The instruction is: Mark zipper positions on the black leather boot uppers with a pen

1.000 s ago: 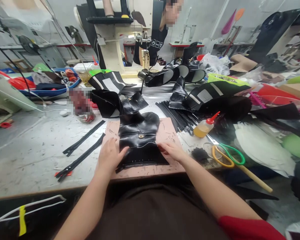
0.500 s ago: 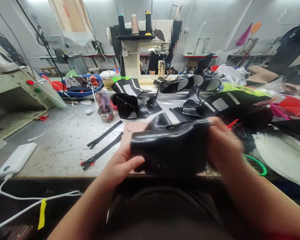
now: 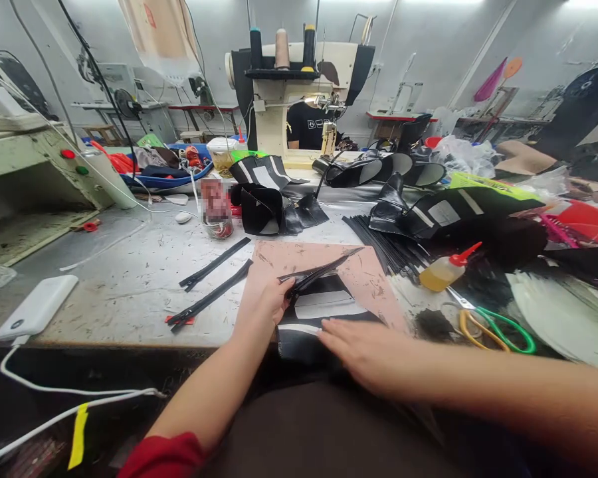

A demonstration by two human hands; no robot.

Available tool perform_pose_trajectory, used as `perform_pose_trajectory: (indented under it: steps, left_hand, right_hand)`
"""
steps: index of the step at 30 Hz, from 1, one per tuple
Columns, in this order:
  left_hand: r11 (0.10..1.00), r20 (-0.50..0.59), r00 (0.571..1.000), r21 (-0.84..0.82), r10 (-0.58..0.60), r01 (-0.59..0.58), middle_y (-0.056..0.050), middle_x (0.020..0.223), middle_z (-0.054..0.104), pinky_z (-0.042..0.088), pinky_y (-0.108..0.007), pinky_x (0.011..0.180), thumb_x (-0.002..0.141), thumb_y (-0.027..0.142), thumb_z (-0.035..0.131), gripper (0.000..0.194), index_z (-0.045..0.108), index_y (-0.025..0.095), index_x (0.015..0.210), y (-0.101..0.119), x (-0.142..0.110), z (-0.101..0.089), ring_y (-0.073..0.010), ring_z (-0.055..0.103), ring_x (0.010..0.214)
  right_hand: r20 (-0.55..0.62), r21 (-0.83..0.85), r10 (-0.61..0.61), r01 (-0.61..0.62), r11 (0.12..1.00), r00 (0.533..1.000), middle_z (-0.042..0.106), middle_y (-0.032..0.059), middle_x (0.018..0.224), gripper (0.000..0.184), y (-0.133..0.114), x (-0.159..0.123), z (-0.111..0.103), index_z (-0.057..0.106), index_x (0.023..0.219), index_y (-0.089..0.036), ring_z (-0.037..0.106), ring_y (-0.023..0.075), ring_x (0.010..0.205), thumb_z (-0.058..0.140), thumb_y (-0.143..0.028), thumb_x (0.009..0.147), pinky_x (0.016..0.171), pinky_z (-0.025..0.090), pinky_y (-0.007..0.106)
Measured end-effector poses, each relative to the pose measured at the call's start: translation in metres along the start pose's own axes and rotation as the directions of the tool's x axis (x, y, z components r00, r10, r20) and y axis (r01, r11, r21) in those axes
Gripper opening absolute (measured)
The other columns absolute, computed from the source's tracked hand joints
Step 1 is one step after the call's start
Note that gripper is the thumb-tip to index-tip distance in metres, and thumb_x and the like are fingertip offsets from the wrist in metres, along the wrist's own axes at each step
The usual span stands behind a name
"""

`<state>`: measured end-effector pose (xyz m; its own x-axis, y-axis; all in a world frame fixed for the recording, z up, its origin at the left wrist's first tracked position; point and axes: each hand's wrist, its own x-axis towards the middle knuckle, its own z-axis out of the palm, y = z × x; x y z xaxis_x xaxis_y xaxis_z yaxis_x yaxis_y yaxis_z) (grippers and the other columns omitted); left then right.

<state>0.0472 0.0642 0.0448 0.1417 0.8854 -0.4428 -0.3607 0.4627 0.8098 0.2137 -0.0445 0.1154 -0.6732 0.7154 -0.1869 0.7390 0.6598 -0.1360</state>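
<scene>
On a pinkish board (image 3: 264,265) at the table's front edge lies a black leather piece (image 3: 336,287) with pale strips stuck on its inner side. My left hand (image 3: 272,305) pinches its left edge, where the leather folds over. Fingers stretched, my right hand (image 3: 361,352) lies flat on the near part of the same piece and covers some of it. Two black zippers (image 3: 215,264) rest on the table to the left of the board.
A bottle of yellow liquid (image 3: 439,273) with a red nozzle and scissors (image 3: 498,332) lie to the right. Behind are black strips (image 3: 373,242), more leather pieces (image 3: 299,216) and a sewing machine (image 3: 272,113). A white power bank (image 3: 38,309) sits at the left.
The leather piece, held up between both hands before, is now down on the board with its strips showing. My right hand has moved left from its side onto its surface.
</scene>
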Motion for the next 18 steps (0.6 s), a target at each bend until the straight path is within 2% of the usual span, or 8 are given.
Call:
perform_pose_trajectory:
  steps: [2,3,5,7,10,13,15,18]
  left_hand:
    - [0.999,-0.024,1.000,-0.047,0.014,-0.016,-0.002,0.074,0.067,0.047,-0.022,0.060,0.067,0.016,0.066,0.012,0.063,0.017,0.079,-0.002,-0.002,-0.004,-0.0116,0.060,0.066]
    - [0.997,-0.035,0.999,-0.069,0.021,-0.023,-0.002,0.076,0.068,0.047,-0.022,0.062,0.067,0.017,0.066,0.014,0.063,0.017,0.080,-0.003,-0.003,-0.005,-0.0123,0.060,0.068]
    - [0.993,-0.054,0.998,-0.111,0.036,-0.042,-0.003,0.080,0.069,0.047,-0.023,0.066,0.067,0.016,0.066,0.015,0.063,0.017,0.082,-0.006,-0.005,-0.003,-0.0129,0.061,0.071]
    - [0.987,-0.069,0.996,-0.150,0.053,-0.063,-0.003,0.083,0.069,0.047,-0.024,0.070,0.068,0.016,0.064,0.014,0.063,0.017,0.082,-0.012,-0.006,0.001,-0.0132,0.061,0.074]
    - [0.975,-0.094,0.992,-0.199,0.084,-0.101,-0.003,0.084,0.069,0.047,-0.026,0.077,0.070,0.016,0.063,0.012,0.062,0.017,0.081,-0.023,-0.009,0.011,-0.0142,0.062,0.080]
    - [0.962,-0.115,0.986,-0.233,0.118,-0.142,-0.004,0.087,0.069,0.045,-0.028,0.082,0.072,0.018,0.062,0.011,0.061,0.017,0.083,-0.030,-0.011,0.018,-0.0152,0.061,0.086]
    - [0.956,-0.114,0.985,-0.250,0.127,-0.152,-0.004,0.088,0.069,0.045,-0.030,0.085,0.071,0.019,0.063,0.012,0.061,0.017,0.082,-0.033,-0.012,0.019,-0.0162,0.061,0.088]
    - [0.952,-0.094,0.988,-0.269,0.124,-0.145,-0.005,0.088,0.069,0.044,-0.032,0.087,0.069,0.020,0.066,0.015,0.062,0.016,0.083,-0.034,-0.011,0.016,-0.0172,0.061,0.089]
  right_hand:
    - [0.127,-0.056,0.016,-0.009,0.998,0.992,0.038,0.0258,0.134,0.067,-0.013,-0.002,0.020,0.037,0.133,-0.001,0.043,0.0332,0.120,0.052,-0.015,0.069,0.092,0.040,0.042]
    - [0.197,-0.071,0.036,-0.022,0.997,0.980,0.034,0.0279,0.136,0.068,-0.015,-0.004,0.027,0.034,0.134,0.001,0.040,0.0354,0.122,0.051,-0.017,0.071,0.093,0.040,0.044]
    - [0.260,-0.070,0.113,-0.098,0.993,0.959,0.038,0.0266,0.133,0.056,-0.013,-0.008,0.034,0.048,0.125,-0.001,0.042,0.0353,0.120,0.050,-0.021,0.073,0.094,0.038,0.046]
    - [0.247,-0.091,0.190,-0.172,0.981,0.950,0.047,0.0237,0.128,0.041,-0.008,-0.010,0.033,0.065,0.106,-0.005,0.047,0.0348,0.115,0.049,-0.029,0.077,0.095,0.035,0.047]
    - [0.132,-0.242,0.305,-0.268,0.932,0.943,0.058,0.0254,0.114,0.041,-0.006,-0.011,0.031,0.072,0.086,-0.006,0.055,0.0361,0.101,0.058,-0.043,0.073,0.086,0.038,0.046]
    - [0.009,-0.343,0.354,-0.330,0.879,0.935,0.064,0.0225,0.098,0.037,-0.009,-0.010,0.042,0.070,0.080,-0.008,0.060,0.0280,0.078,0.072,-0.041,0.062,0.066,0.040,0.036]
    - [-0.120,-0.335,0.380,-0.398,0.854,0.917,0.066,0.0169,0.092,0.042,-0.010,-0.013,0.056,0.067,0.086,-0.012,0.058,0.0236,0.070,0.075,-0.042,0.057,0.062,0.037,0.032]
    - [-0.343,-0.286,0.360,-0.462,0.840,0.868,0.062,0.0170,0.104,0.073,-0.009,-0.020,0.081,0.059,0.109,-0.014,0.056,0.0296,0.090,0.072,-0.057,0.051,0.076,0.035,0.038]
